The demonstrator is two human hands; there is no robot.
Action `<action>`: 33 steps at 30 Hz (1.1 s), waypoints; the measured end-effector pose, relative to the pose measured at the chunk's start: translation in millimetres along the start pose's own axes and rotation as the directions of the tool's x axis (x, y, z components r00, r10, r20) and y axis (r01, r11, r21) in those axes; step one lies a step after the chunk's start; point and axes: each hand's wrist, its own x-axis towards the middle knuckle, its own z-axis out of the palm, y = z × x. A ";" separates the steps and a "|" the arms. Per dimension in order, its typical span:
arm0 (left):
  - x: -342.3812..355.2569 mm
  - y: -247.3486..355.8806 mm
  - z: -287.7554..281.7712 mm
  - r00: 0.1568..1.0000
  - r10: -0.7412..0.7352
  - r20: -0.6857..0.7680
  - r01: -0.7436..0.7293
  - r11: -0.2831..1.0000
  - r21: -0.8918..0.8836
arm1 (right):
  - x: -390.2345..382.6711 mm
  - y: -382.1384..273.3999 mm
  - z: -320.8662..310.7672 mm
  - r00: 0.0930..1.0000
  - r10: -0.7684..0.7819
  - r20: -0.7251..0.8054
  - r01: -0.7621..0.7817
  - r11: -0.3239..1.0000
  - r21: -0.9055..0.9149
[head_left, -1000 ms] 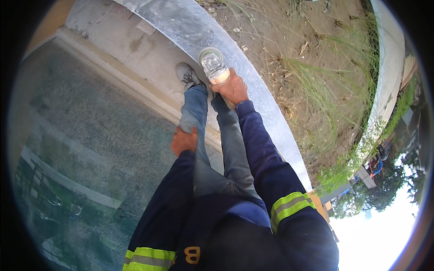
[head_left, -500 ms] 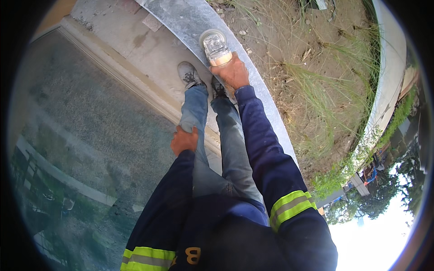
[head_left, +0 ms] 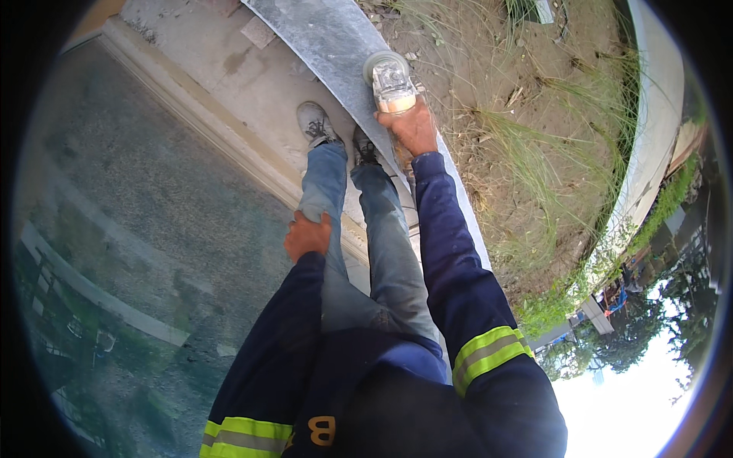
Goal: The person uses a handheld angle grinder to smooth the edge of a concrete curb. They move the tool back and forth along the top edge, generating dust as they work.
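Observation:
My right hand (head_left: 407, 126) is closed around a dust-covered angle grinder (head_left: 394, 88) with a round disc. The disc sits on or just over the grey curved coping (head_left: 313, 46), at its edge beside the soil; exact contact cannot be told. My left hand (head_left: 308, 233) grips the left leg of my jeans (head_left: 324, 179) around the knee, fingers curled on the cloth. My two dusty shoes (head_left: 313, 122) stand on the pale ledge beside the coping.
A dusty soil bed with grass tufts (head_left: 542, 145) lies right of the coping, bordered by a pale curved wall (head_left: 657, 91). A dark greenish reflective surface (head_left: 130, 191) fills the left, along a stepped pale edge (head_left: 191, 130). Trees (head_left: 626, 328) show at lower right.
Over the last second my right hand and the grinder have moved up the picture and rightward, toward the coping's soil-side edge. My left hand has stayed gripping the jeans.

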 end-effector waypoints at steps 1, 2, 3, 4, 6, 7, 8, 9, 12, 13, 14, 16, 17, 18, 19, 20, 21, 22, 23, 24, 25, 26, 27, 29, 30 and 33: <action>-0.8 1.0 -0.5 1.000 0.004 -0.009 -0.004 1.000 0.002 | -0.4 -12.9 0.9 1.000 -0.009 0.022 0.010 1.000 -0.018; -0.5 2.6 -1.2 1.000 0.009 -0.018 -0.009 1.000 0.006 | 0.0 -20.8 3.9 0.999 -0.018 0.044 0.019 0.999 -0.035; -0.1 4.8 -1.7 0.999 0.014 -0.029 -0.013 1.000 0.011 | -0.3 -27.2 6.8 0.998 -0.025 0.065 0.029 0.998 -0.051; -1.2 5.8 -3.1 0.999 0.015 -0.035 -0.014 1.000 0.017 | -1.9 -29.2 12.1 0.995 -0.019 0.101 0.024 0.998 -0.051; -2.3 7.0 -4.8 0.999 0.017 -0.041 -0.016 1.000 0.024 | -13.1 -26.5 16.0 0.993 0.001 0.117 0.004 0.999 -0.042; -2.3 6.2 -5.9 0.999 0.013 -0.041 -0.012 1.000 0.022 | -20.3 -23.9 19.4 0.992 0.008 0.130 -0.003 0.999 -0.037; -2.2 6.9 -6.8 0.999 0.012 -0.040 -0.011 1.000 0.017 | -25.5 -16.0 19.4 0.992 0.023 0.127 -0.014 0.997 -0.071; -2.3 7.3 -7.8 1.000 0.008 -0.031 -0.008 1.000 0.019 | -30.6 -7.3 17.2 0.991 0.043 0.127 -0.035 0.997 -0.062; -2.0 8.1 -10.6 1.000 -0.003 -0.014 0.004 1.000 0.014 | -31.2 13.1 3.5 0.988 0.101 0.118 -0.098 0.995 -0.035; -2.0 7.4 -9.5 1.000 -0.002 -0.017 0.002 1.000 0.012 | -27.2 17.9 0.5 0.994 0.083 0.077 -0.083 0.997 -0.008; -1.7 7.6 -7.9 1.000 0.003 -0.018 -0.002 1.000 0.011 | -20.7 23.2 -1.9 0.997 0.067 0.032 -0.067 0.998 0.018; -0.1 6.9 -3.9 1.000 0.008 -0.002 -0.008 1.000 -0.001 | -1.5 30.9 -2.9 1.000 0.004 -0.018 -0.002 0.994 0.112; 0.3 4.7 -3.3 1.000 0.002 0.002 -0.002 1.000 -0.003 | 2.0 16.3 -3.9 1.000 0.001 -0.010 0.000 0.997 0.080; 0.5 3.0 -2.8 1.000 -0.005 0.000 0.005 1.000 -0.003 | 6.6 0.6 -3.5 1.000 -0.002 -0.002 0.002 0.999 0.049; -0.4 2.4 -3.2 1.000 -0.007 -0.001 0.007 1.000 -0.002 | 8.6 -12.6 -2.5 1.000 -0.002 0.002 0.002 1.000 0.017; -0.3 4.6 -3.7 1.000 -0.001 -0.002 0.001 1.000 -0.002 | 12.3 -18.3 -0.6 1.000 -0.017 0.023 0.017 0.999 0.031; -1.0 6.9 -4.1 1.000 0.005 -0.005 -0.005 1.000 0.003 | 11.0 -22.4 2.0 0.999 -0.004 0.044 0.004 1.000 -0.002; -1.8 7.8 -5.6 1.000 0.006 -0.009 -0.006 1.000 0.008 | 7.6 -32.9 4.7 0.998 0.009 0.069 -0.007 0.999 -0.032; -2.3 8.6 -6.7 1.000 0.008 -0.014 -0.007 1.000 0.013 | 3.4 -40.0 6.7 0.995 0.023 0.093 -0.017 0.998 -0.062; -2.3 9.5 -7.1 1.000 0.006 -0.018 -0.005 1.000 0.019 | -1.8 -37.5 11.0 0.994 0.014 0.108 -0.008 0.998 -0.059; -2.4 10.2 -7.0 1.000 0.004 -0.021 -0.003 1.000 0.022 | -7.7 -32.9 12.3 0.993 0.025 0.113 -0.018 0.998 -0.060; -1.9 10.2 -6.8 1.000 0.000 -0.025 0.001 1.000 0.026 | -13.8 -27.1 15.0 0.992 0.035 0.120 -0.028 0.998 -0.059; -1.3 9.9 -6.2 0.999 0.001 -0.032 0.000 0.999 0.032 | -19.8 -21.5 17.7 0.991 0.046 0.127 -0.039 0.997 -0.059; -1.2 9.8 -5.0 0.999 0.005 -0.042 -0.004 0.999 0.041 | -27.6 -0.4 12.9 0.993 0.050 0.103 -0.045 0.998 -0.051; -1.0 9.6 -5.4 0.999 0.003 -0.040 -0.002 0.999 0.039 | -29.9 9.6 8.5 0.994 0.056 0.091 -0.052 0.998 -0.045; -1.0 8.7 -6.1 0.999 0.002 -0.033 -0.001 0.999 0.038 | -24.0 26.1 -7.2 0.995 0.099 0.029 -0.099 0.995 -0.013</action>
